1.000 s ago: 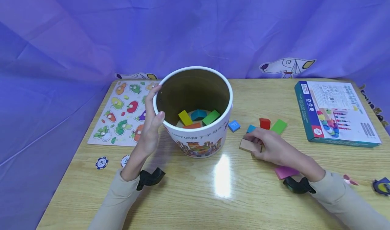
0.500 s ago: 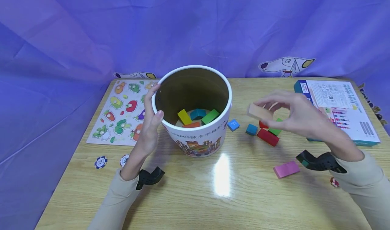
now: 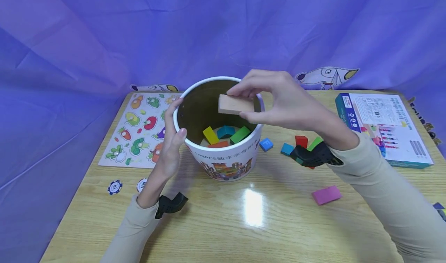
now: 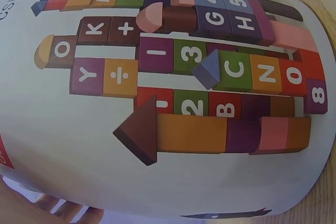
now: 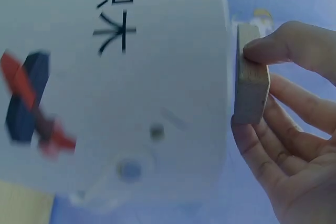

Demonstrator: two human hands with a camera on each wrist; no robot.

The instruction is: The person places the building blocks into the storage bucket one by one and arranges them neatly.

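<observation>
My right hand (image 3: 283,98) pinches a plain wooden block (image 3: 236,105) between thumb and fingers, over the mouth of a white bucket (image 3: 228,154). In the right wrist view the same wooden block (image 5: 252,85) shows edge-on beside the bucket's rim. With thumb and fingers spread around its left side, my left hand (image 3: 170,151) holds the bucket near the rim. Inside on the bottom lie a yellow block (image 3: 210,135), a teal block (image 3: 225,132), a green block (image 3: 240,135) and an orange block (image 3: 218,144). Printed letter blocks cover the bucket wall (image 4: 173,182) in the left wrist view.
Right of the bucket lie a blue letter block (image 3: 266,144), a small blue block (image 3: 287,149), a red block (image 3: 301,141) and a pink block (image 3: 326,195). A vegetable puzzle board (image 3: 136,139), poker chips (image 3: 114,187) and a boxed toy (image 3: 386,127) are around them.
My right hand has lifted the wooden block off the table and carried it left, over the bucket's mouth. My left hand stays on the bucket.
</observation>
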